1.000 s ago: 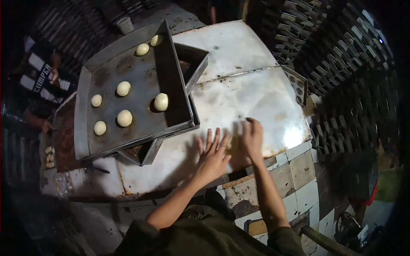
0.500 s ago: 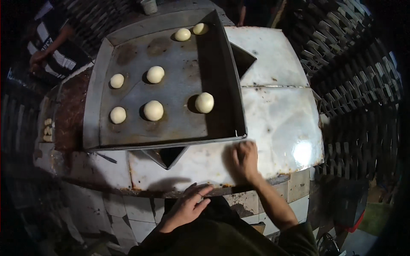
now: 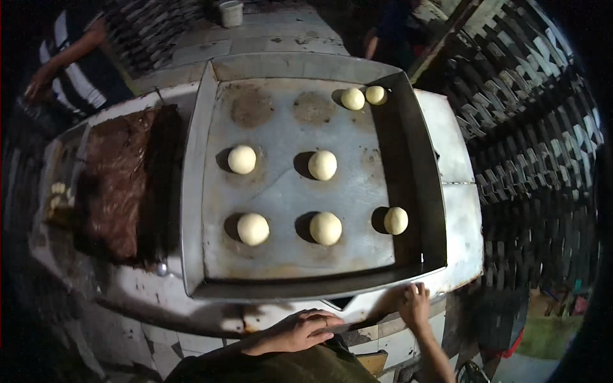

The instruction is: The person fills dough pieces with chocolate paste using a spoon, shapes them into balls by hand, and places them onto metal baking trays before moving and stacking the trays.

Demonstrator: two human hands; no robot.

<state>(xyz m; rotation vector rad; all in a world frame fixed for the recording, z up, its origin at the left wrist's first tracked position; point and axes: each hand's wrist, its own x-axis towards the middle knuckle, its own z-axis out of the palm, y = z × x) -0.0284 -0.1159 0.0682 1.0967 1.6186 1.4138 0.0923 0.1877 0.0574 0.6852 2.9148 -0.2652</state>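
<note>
Dough balls [image 3: 325, 228], seven of them, sit in a big metal tray [image 3: 284, 198] right in front of me. Nearest, at the front edge of the tabletop [image 3: 463, 223], the person's left hand [image 3: 305, 329] hangs palm down, fingers loosely together and nothing visible in them. The right hand [image 3: 416, 302] is by the tray's near right corner, fingers curled in; I can't tell whether they grip anything or touch the metal. A second ago both hands were out over the bare tabletop right of the tray; now they have drawn back to its near side. The count of balls hasn't changed, so I'd judge that nothing has been added to the tray in that second.

Inside, three balls line the near row, two stand in the middle, and two crowd the far right corner, very close together. To the left lies a rough brown slab [image 3: 124, 188]. Farther off, a co-worker in a striped top [image 3: 69, 64] stands at the far left.
</note>
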